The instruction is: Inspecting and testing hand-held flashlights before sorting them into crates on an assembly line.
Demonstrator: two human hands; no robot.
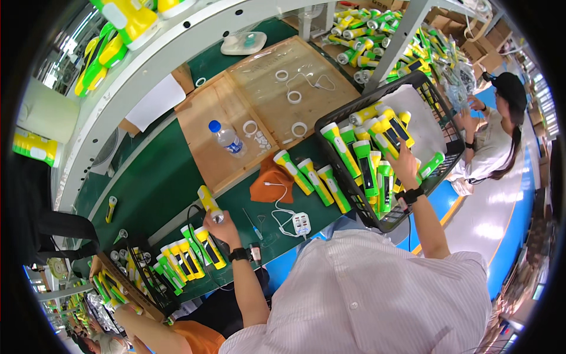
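Factory assembly workshop: heaped flashlights [367,43], green workbench [144,171], stacked cardboard boxes [486,48].

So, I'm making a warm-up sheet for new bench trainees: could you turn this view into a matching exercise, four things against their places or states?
Things:
1. Left hand
2. Right hand
3. Blue-capped bottle
4. White charging hub

Places or states:
A. On the wooden board
B. Over flashlights in the black crate
C. Near the edge of the green table closest to the person
D. Holding a yellow flashlight

Pairs: 1-D, 2-B, 3-A, 4-C
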